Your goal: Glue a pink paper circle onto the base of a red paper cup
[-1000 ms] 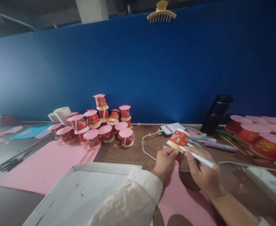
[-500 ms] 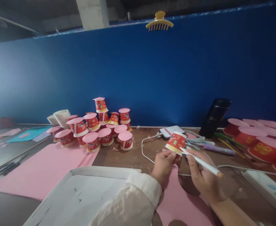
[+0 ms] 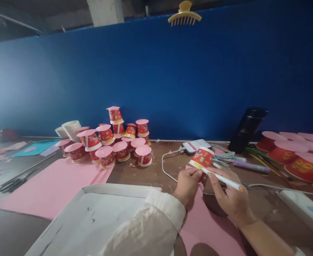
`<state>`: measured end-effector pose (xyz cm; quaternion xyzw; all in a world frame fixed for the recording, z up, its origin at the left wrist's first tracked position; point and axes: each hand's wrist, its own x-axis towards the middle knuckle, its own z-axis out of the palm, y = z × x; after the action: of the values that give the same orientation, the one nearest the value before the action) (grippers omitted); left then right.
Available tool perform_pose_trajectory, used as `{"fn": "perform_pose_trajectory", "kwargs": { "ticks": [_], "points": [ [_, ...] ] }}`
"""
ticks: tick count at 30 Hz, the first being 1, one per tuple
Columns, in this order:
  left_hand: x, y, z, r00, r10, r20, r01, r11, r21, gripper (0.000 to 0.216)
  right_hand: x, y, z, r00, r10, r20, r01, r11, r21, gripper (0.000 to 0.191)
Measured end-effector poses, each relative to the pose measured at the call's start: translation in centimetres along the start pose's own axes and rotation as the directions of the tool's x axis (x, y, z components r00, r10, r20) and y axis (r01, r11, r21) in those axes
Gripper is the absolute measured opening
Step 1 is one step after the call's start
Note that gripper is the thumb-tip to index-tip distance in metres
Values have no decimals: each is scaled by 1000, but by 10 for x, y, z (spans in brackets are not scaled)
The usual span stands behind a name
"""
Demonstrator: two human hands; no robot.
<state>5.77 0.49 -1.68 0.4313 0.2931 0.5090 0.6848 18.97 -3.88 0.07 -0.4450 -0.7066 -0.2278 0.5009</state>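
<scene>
Your left hand (image 3: 186, 186): fingers closed on lower rim of red paper cup (image 3: 201, 157); cup tilted, just beyond fingertips, over surface (image 3: 131, 177); your right hand (image 3: 233, 197): fingers gripping white pen (image 3: 224, 180), tip at cup's lower edge; contact unclear.

From here I see smooth paper cup (image 3: 203, 156), smooth plastic-looking pen (image 3: 225, 180), matt paper sheets (image 3: 55, 185), wood-look desk (image 3: 129, 176), creased cloth sleeve (image 3: 142, 227).
</scene>
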Motion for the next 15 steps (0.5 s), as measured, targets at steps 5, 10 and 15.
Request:
{"fn": "perform_pose_trajectory", "kwargs": {
  "ticks": [5,10,15],
  "points": [
    [1,0,-1,998,51,23,-53,993,104,35,2,-1,-1,1000,19,-6,-19,1000,6,14],
    [1,0,-1,998,61,16,-63,981,185,28,1,0,-1,1000,21,13,-22,999,26,15],
    [-2,6,-2,992,112,55,-125,924,362,26,-1,0,-1,999,42,-6,-42,999,22,16]
  ]
}}
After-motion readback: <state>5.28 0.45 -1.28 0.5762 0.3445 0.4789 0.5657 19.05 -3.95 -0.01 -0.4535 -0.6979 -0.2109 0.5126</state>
